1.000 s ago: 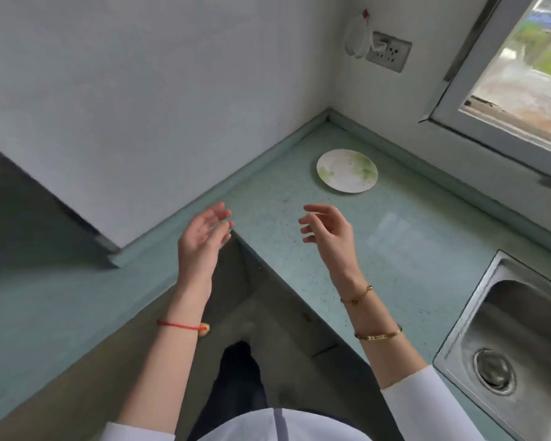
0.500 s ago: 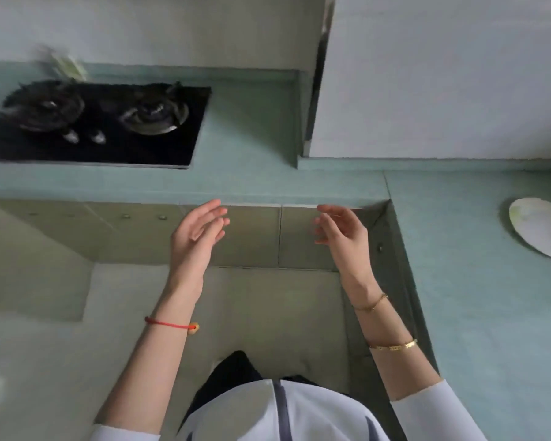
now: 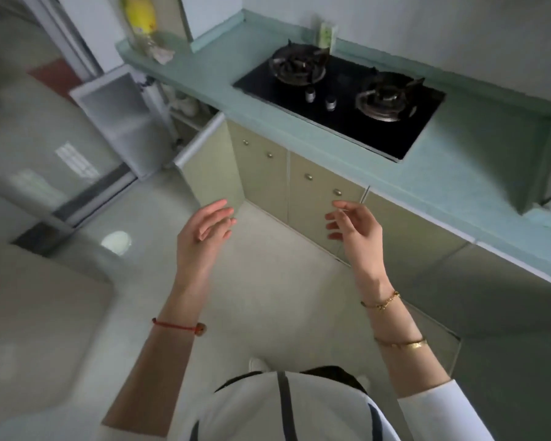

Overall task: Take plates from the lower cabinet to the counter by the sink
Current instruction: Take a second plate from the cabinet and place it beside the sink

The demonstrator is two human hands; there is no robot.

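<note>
My left hand and my right hand are both raised in front of me, fingers spread, holding nothing. They hover over the floor in front of the pale green lower cabinets. At the far left of the cabinet row one lower cabinet door stands open. Inside that cabinet, pale crockery shows on a shelf, too blurred to tell as plates. No plate on the counter is in view, and the sink is out of frame.
A black two-burner gas hob is set in the green counter. A white open door panel juts out at the left. A yellow bottle stands at the counter's far end. Grey floor lies below my hands.
My view has swung left, from the counter corner with a plate by the sink to the hob and the lower cabinets. Both hands stayed raised and open throughout.
</note>
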